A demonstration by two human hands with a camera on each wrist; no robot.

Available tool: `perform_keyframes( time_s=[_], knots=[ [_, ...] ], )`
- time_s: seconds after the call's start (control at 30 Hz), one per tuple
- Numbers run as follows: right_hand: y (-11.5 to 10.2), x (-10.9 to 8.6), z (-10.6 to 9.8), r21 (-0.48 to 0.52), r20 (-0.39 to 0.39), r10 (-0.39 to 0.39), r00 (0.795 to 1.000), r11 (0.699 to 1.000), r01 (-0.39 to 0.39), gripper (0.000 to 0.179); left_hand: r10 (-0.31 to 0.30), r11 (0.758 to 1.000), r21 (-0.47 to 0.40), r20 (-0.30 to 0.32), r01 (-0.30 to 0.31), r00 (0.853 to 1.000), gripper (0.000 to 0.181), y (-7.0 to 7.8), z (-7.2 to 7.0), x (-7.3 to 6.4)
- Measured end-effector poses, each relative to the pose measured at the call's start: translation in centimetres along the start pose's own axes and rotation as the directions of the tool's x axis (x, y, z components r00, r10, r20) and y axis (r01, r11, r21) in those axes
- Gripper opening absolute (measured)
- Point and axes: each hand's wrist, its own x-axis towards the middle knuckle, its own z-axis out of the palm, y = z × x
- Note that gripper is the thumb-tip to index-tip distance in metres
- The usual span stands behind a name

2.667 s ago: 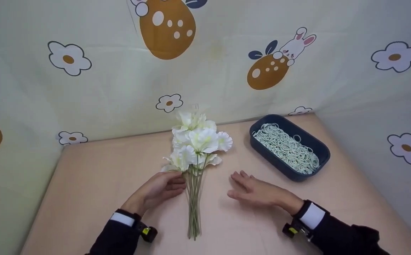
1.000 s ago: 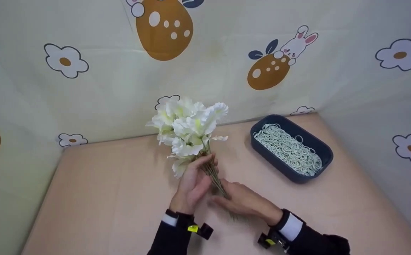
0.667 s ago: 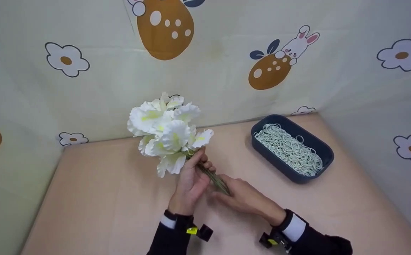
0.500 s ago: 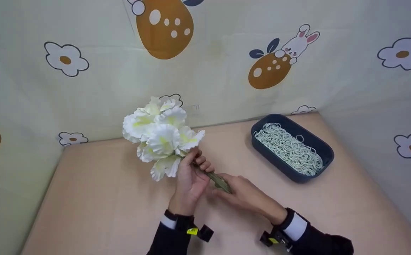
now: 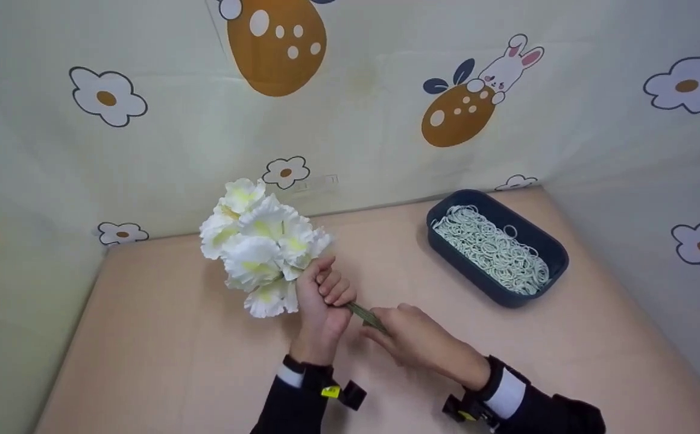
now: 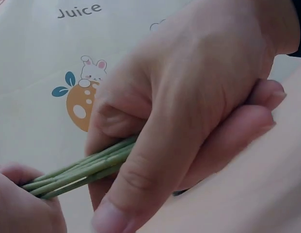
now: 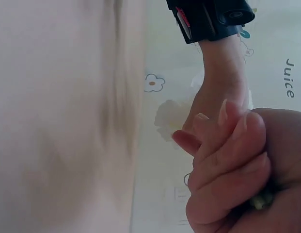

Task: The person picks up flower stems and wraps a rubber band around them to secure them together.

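A bunch of white artificial flowers (image 5: 259, 241) with yellow-green centres is held above the table, blooms tilted to the upper left. My left hand (image 5: 325, 301) grips the bunch just below the blooms, fingers curled round it. Lower down, my right hand (image 5: 419, 337) holds the green stems (image 5: 366, 316) between thumb and fingers. Between both hands a short length of stems (image 6: 82, 172) shows in the left wrist view. In the right wrist view the stem ends (image 7: 261, 200) peek out of my curled right fingers (image 7: 228, 170).
A dark blue tub (image 5: 476, 274) full of pale rubber bands (image 5: 491, 250) stands at the right back of the peach-covered table (image 5: 145, 337). Behind it hangs a patterned cloth wall (image 5: 362, 120) printed with flowers and rabbits.
The bunch lay flat on the table at first; both hands have lifted it and tilted its blooms to the left. My right hand has moved left onto the stems. The tub has stayed put.
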Motion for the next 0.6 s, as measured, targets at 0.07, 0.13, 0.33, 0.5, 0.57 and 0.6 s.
perform_keyframes(
  time_s=[0.07,0.13,0.33,0.5,0.57,0.6],
  knots=[
    [-0.12,-0.11,0.06,-0.066,-0.016,-0.029,0.999,0.997,0.028,0.034,0.031,0.999,-0.023,-0.004,-0.031,1.000,0.054,-0.09,-0.02,-0.14],
    [-0.22,-0.16,0.15,-0.113,-0.030,-0.052,0.998,0.992,0.048,0.034,0.058,0.997,-0.054,-0.004,-0.058,0.998,0.055,-0.17,-0.03,-0.34],
    [-0.51,-0.34,0.41,-0.195,-0.095,-0.118,0.988,0.976,0.098,0.031,0.097,0.988,-0.128,0.057,-0.089,0.994,0.058,-0.14,0.03,-0.85],
    [-0.60,-0.51,0.49,-0.228,-0.116,-0.143,0.983,0.967,0.114,0.029,0.096,0.989,-0.118,0.088,-0.085,0.991,0.058,-0.07,0.16,-0.88],
    [-0.64,-0.53,0.44,-0.246,-0.114,-0.146,0.983,0.962,0.115,0.028,0.094,0.991,-0.102,0.077,-0.086,0.993,0.057,-0.05,0.23,-0.83],
    [-0.67,-0.55,0.40,-0.260,-0.113,-0.150,0.982,0.959,0.117,0.028,0.095,0.992,-0.095,0.071,-0.088,0.993,0.057,-0.04,0.27,-0.80]
  ],
)
